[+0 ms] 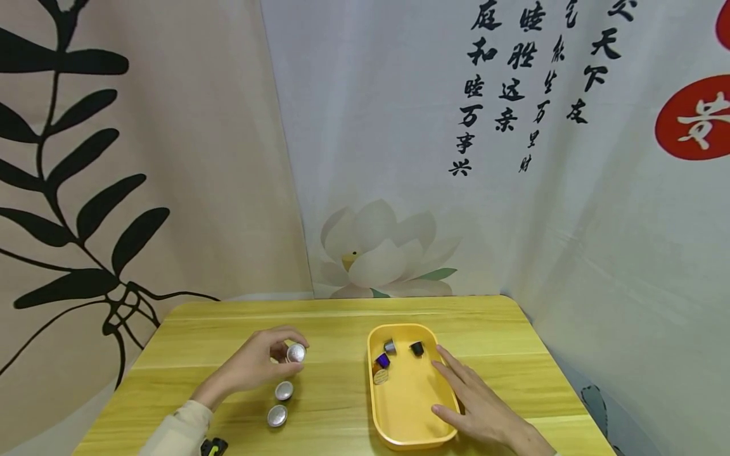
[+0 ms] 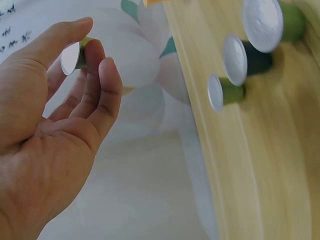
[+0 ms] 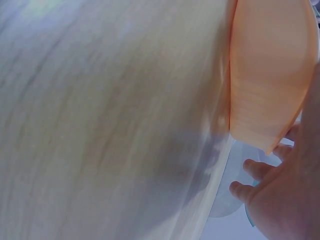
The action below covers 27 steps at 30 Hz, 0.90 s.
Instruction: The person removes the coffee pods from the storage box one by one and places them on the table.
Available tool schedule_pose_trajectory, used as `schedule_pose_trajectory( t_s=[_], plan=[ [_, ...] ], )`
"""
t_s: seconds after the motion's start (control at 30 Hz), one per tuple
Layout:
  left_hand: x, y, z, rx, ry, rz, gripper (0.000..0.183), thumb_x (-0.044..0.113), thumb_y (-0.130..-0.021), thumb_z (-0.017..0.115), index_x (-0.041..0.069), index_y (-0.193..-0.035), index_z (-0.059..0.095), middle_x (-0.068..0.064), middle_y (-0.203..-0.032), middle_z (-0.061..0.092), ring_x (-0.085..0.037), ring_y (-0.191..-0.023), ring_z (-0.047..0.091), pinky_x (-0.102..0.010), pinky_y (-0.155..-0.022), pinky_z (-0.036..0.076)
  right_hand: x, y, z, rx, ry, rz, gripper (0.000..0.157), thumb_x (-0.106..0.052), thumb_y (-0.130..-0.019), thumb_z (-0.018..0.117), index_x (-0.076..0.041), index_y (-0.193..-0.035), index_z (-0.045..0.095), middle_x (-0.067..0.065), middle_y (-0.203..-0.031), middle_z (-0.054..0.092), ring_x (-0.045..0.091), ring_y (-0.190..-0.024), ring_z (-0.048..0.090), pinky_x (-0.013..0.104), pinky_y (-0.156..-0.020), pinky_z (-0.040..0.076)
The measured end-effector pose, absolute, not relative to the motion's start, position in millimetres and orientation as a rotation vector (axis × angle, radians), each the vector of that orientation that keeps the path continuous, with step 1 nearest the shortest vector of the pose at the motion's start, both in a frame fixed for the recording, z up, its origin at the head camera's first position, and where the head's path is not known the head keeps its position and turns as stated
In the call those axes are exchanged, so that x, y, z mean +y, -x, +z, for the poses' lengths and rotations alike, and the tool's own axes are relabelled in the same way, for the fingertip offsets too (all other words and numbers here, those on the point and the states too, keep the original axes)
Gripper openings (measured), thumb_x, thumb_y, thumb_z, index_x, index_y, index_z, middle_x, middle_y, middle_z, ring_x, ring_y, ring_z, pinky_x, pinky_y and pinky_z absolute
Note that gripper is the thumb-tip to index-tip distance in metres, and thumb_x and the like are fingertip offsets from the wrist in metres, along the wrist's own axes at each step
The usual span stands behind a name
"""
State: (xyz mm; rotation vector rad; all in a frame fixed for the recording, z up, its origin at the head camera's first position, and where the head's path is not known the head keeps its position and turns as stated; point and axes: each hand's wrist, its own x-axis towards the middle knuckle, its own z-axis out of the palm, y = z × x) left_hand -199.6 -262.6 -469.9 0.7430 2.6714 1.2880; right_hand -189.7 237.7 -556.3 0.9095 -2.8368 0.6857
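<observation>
One pale sleeve (image 1: 181,427) is ending at the left hand (image 1: 258,362), whose fingers are pinching a capsule (image 1: 296,353) toward nine o'clock of the tray (image 1: 412,411); the right hand (image 1: 479,405), fingers spread, is resting at four — transfer seems underway, probably needing a carry toward three.

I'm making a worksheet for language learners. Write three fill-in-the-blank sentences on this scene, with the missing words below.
The ____ hand pinches a pod. In the head view, the tray stands to the ____ of the loose pods on the table. Inside the tray, the pod nearest the right hand is ____.
Missing words: left; right; black.
</observation>
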Motion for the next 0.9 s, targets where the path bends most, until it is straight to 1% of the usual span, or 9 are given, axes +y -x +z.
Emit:
schedule_pose_trajectory(
  t_s=[0.07, 0.23, 0.3, 0.63, 0.77, 0.9],
  plan=[
    [-269, 198, -471, 2.693, -0.708, 1.289, 0.032, 0.023, -0.100, 0.089, 0.027, -0.129, 0.076, -0.001, -0.120, 0.079, -0.006, -0.089, 0.073, -0.025, -0.087, 0.062, 238, 190, -557, -2.836, -0.910, 0.685, 0.076, -0.050, -0.111, 0.071, -0.012, -0.172, 0.047, 0.011, -0.189, 0.028, 0.042, -0.163, 0.048, 0.073, -0.121, 0.048],
    [-282, 193, -471, 2.726, -0.593, 1.300, 0.036, 0.026, -0.099, 0.090, 0.024, -0.132, 0.076, 0.004, -0.106, 0.079, -0.006, -0.088, 0.072, -0.024, -0.084, 0.060, 237, 190, -558, -2.830, -0.914, 0.673, 0.076, -0.050, -0.110, 0.071, -0.012, -0.172, 0.047, 0.011, -0.188, 0.028, 0.040, -0.162, 0.049, 0.072, -0.119, 0.050],
    [-287, 192, -471, 2.741, -0.553, 1.306, 0.037, 0.027, -0.099, 0.091, 0.023, -0.132, 0.076, 0.005, -0.104, 0.079, -0.005, -0.089, 0.073, -0.023, -0.084, 0.059, 237, 190, -559, -2.826, -0.913, 0.665, 0.076, -0.050, -0.110, 0.072, -0.012, -0.171, 0.048, 0.010, -0.188, 0.029, 0.040, -0.162, 0.049, 0.071, -0.118, 0.052],
    [-305, 192, -481, 2.777, -0.486, 1.348, 0.040, 0.027, -0.099, 0.090, 0.015, -0.134, 0.073, -0.005, -0.124, 0.081, -0.003, -0.098, 0.075, -0.025, -0.090, 0.064, 237, 188, -557, -2.823, -0.912, 0.662, 0.075, -0.050, -0.111, 0.071, -0.014, -0.172, 0.047, 0.011, -0.188, 0.029, 0.039, -0.162, 0.049, 0.068, -0.116, 0.054],
    [-308, 192, -486, 2.791, -0.432, 1.357, 0.043, 0.026, -0.099, 0.090, 0.011, -0.134, 0.072, -0.008, -0.127, 0.082, -0.004, -0.102, 0.075, -0.024, -0.091, 0.065, 237, 188, -556, -2.837, -0.908, 0.666, 0.075, -0.051, -0.111, 0.070, -0.016, -0.173, 0.046, 0.010, -0.189, 0.028, 0.039, -0.162, 0.049, 0.066, -0.115, 0.056],
    [-312, 193, -492, 2.813, -0.386, 1.340, 0.044, 0.027, -0.098, 0.090, 0.010, -0.136, 0.073, -0.007, -0.127, 0.083, -0.005, -0.102, 0.075, -0.023, -0.091, 0.064, 236, 188, -556, -2.848, -0.906, 0.671, 0.075, -0.051, -0.111, 0.070, -0.017, -0.173, 0.045, 0.009, -0.189, 0.027, 0.039, -0.163, 0.048, 0.066, -0.115, 0.055]
  ],
)
